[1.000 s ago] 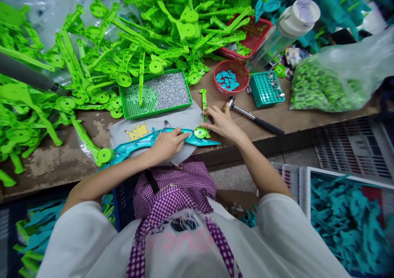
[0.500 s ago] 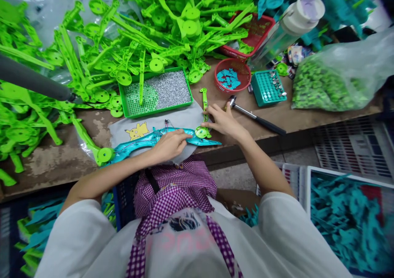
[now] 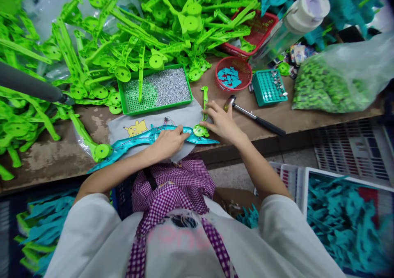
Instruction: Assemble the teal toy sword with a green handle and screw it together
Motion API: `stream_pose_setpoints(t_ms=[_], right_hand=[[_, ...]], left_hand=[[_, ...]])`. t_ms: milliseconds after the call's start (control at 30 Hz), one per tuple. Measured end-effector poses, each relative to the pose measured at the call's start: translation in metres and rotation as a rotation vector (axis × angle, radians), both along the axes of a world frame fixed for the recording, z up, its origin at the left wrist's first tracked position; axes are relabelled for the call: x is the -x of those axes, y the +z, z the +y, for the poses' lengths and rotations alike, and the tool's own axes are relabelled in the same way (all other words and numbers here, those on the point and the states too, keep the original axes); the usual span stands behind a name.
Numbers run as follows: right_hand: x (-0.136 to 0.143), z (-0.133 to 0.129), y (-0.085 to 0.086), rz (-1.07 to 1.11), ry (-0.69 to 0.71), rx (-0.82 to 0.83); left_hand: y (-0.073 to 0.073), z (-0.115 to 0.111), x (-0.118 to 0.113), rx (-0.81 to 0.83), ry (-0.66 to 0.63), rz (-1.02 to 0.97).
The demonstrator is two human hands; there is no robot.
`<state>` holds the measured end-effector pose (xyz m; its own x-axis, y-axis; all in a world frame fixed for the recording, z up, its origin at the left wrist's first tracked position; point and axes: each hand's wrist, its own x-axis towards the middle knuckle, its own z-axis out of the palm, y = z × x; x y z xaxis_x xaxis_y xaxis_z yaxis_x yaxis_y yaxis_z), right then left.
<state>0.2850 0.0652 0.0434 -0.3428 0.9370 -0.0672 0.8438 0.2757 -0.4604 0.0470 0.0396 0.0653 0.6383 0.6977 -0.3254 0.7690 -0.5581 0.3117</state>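
A heap of green parts (image 3: 156,60) is spread beyond both hands, on the far side of the bench (image 3: 46,159). The long teal piece (image 3: 138,140) is laid under the left hand (image 3: 169,144), long axis roughly left to right, left end angled nearer the body. The green tray (image 3: 157,109) is set beyond the left hand; the hammer (image 3: 269,125) is placed to the right of the right hand (image 3: 222,122). The slim green part (image 3: 200,130) is seen just left of the right hand, the nearer one: stalk pointed away from the body, disc end over the teal piece, axis roughly crosswise to it. Left hand laid palm down, fingers bent; right wrist angled inward, fingers spread, tips at the green part. Whether anything is pinched by either cannot be told.
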Motion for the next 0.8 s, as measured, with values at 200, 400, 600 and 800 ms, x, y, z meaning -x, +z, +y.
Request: stream_pose_setpoints(t_ms=[200, 400, 600, 800], right_hand=[[0.035, -0.044, -0.005, 0.219, 0.145, 0.009], [0.048, -0.050, -0.029, 0.333, -0.007, -0.003], [0.055, -0.044, -0.035, 0.318, 0.019, -0.096], [0.058, -0.046, -0.035, 0.220, 0.033, -0.109]], left_hand=[[-0.001, 0.005, 0.004, 0.007, -0.056, 0.011], [0.004, 0.025, 0.018, 0.092, -0.049, -0.164], [0.006, 0.045, 0.014, -0.034, -0.124, -0.079], [-0.010, 0.065, 0.013, -0.058, -0.356, -0.065]])
